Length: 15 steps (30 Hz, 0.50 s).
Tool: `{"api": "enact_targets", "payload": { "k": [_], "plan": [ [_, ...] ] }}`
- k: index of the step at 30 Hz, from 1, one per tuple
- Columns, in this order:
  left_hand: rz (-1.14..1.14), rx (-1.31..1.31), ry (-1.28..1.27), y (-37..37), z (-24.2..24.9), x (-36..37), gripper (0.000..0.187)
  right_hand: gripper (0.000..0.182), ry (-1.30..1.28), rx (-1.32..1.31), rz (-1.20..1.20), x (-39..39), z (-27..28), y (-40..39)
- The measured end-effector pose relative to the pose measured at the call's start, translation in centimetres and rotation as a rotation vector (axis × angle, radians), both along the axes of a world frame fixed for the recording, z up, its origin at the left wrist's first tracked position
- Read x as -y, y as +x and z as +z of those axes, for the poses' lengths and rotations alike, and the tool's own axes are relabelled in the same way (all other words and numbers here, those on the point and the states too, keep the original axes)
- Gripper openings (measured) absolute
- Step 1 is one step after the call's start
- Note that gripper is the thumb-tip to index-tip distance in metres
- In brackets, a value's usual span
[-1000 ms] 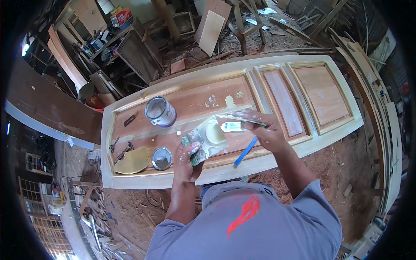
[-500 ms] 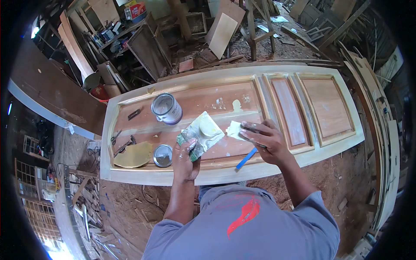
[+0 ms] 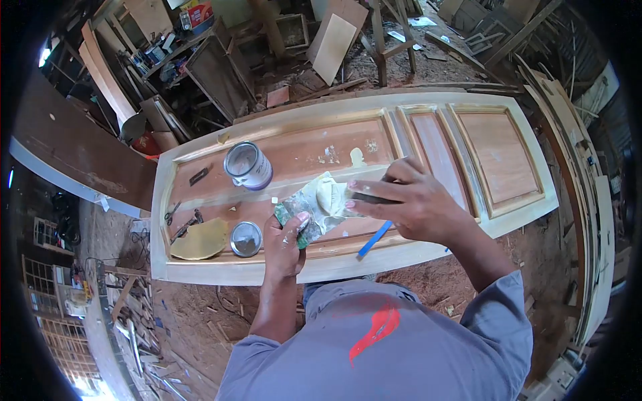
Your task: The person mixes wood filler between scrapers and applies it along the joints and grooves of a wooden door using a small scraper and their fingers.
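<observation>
My left hand (image 3: 284, 246) grips a flat, putty-smeared board (image 3: 292, 208) with a green edge, thumb on top. On the board lies a mound of cream putty (image 3: 326, 196). My right hand (image 3: 424, 204) is closed around a putty knife (image 3: 376, 199), its blade end at the right side of the putty; fingers partly hide the knife. Both hands are above a wooden panel door (image 3: 294, 148) lying flat. Left of the board stands an open can (image 3: 246, 168) with putty-coloured smears, and its round lid (image 3: 246, 239) lies nearer me.
A blue strip (image 3: 374, 239) rests on the door's near edge. Toward its left end are a yellowish sheet (image 3: 199, 239), scissors (image 3: 171, 213) and a small dark block (image 3: 198, 176). Stacked boards (image 3: 588, 240) stand at right; timber scraps litter the ground.
My right hand has moved left with the putty knife, bringing its blade from beside the board onto the putty. The mound looks reshaped. The view has shifted slightly.
</observation>
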<state>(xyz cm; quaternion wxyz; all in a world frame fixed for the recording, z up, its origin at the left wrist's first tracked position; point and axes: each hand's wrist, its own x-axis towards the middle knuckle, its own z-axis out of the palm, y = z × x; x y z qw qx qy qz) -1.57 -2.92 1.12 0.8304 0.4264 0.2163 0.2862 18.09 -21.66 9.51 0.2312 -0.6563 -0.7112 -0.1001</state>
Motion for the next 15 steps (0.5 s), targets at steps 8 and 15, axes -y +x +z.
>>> {"api": "enact_targets", "payload": {
  "k": [8, 15],
  "plan": [
    [0.051, -0.068, 0.054, 0.5, 0.3, 0.3, 0.018, 0.054, 0.019, 0.04, -0.013, -0.4, 0.5, -0.1],
    [0.056, -0.079, 0.113, 1.1, -0.5, 0.4, 0.02, 0.046, -0.063, 0.004, -0.022, -0.2, 0.8, -0.5]
  ]
}}
